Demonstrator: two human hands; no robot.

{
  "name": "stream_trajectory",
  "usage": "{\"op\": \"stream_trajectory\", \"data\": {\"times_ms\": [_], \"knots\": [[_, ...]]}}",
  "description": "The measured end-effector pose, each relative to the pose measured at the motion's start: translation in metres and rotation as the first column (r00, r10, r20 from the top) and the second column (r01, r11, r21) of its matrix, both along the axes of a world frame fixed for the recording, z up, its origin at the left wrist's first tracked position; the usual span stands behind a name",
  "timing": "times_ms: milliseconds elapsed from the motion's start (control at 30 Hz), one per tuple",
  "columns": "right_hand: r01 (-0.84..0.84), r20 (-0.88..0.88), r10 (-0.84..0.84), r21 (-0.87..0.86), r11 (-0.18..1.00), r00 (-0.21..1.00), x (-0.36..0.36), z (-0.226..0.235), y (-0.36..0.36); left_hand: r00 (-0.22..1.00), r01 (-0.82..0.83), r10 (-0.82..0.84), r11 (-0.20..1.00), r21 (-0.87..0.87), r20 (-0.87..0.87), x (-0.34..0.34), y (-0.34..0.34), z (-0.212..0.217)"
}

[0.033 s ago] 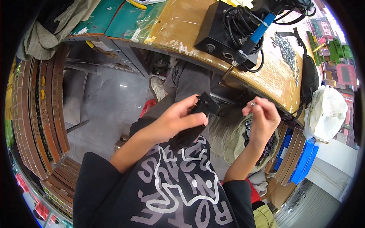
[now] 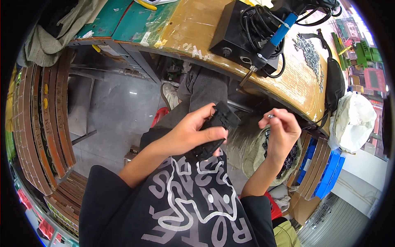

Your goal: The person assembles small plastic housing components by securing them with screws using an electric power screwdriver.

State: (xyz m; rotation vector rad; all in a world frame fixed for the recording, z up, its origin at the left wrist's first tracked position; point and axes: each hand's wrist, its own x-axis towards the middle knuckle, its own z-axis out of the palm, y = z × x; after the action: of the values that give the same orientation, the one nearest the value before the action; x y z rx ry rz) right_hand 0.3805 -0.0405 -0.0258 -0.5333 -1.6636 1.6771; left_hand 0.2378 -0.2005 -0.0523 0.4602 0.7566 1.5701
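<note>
My left hand (image 2: 192, 128) is wrapped round a black moulded plastic part (image 2: 224, 116), held in front of my shirt. The thumb lies across its face, and the fingers behind it are mostly hidden. To the right and apart from that part, my right hand (image 2: 284, 131) pinches a small silvery metal piece (image 2: 270, 116) between thumb and fingers; it looks like a screw, but it is too small to be sure. A heap of small silvery screws (image 2: 309, 55) lies on the bench at the right.
On the wooden bench (image 2: 189, 29) stands a black box (image 2: 226, 31) with coiled cables. A blue-and-black electric screwdriver (image 2: 275, 41) hangs over the edge. Below my right arm is a sack (image 2: 255, 158) of dark parts. Stacked brown boards (image 2: 45, 123) stand at the left.
The black part has tilted a little in my left hand, its lower end drawing upward. My right hand has shifted slightly left, and the silvery piece shows more plainly.
</note>
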Motion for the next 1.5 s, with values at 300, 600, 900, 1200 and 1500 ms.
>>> {"op": "stream_trajectory", "data": {"times_ms": [300,600,900,1200,1500], "knots": [[-0.053,0.05,0.057,-0.073,0.996,0.997,-0.001,-0.014,-0.032,0.961,0.028,-0.049,0.996,-0.079,-0.273,0.001,0.009,-0.003],[-0.037,0.026,0.042,-0.183,0.983,0.999,-0.001,-0.031,-0.034,0.983,0.073,-0.068,0.997,-0.021,0.173,0.003,0.009,-0.013],[-0.033,0.054,0.047,-0.226,0.973,0.997,-0.007,-0.038,-0.044,0.971,-0.081,0.113,0.985,-0.154,0.21,0.007,0.01,-0.009],[-0.102,0.249,-0.086,0.657,0.747,0.965,-0.011,-0.033,-0.035,0.965,-0.061,0.12,0.968,-0.245,0.235,0.004,0.007,-0.002],[-0.132,0.304,-0.121,0.692,0.71,0.945,-0.007,-0.041,-0.022,0.952,-0.035,0.102,0.973,-0.228,0.288,0.008,0.012,-0.005]]}}
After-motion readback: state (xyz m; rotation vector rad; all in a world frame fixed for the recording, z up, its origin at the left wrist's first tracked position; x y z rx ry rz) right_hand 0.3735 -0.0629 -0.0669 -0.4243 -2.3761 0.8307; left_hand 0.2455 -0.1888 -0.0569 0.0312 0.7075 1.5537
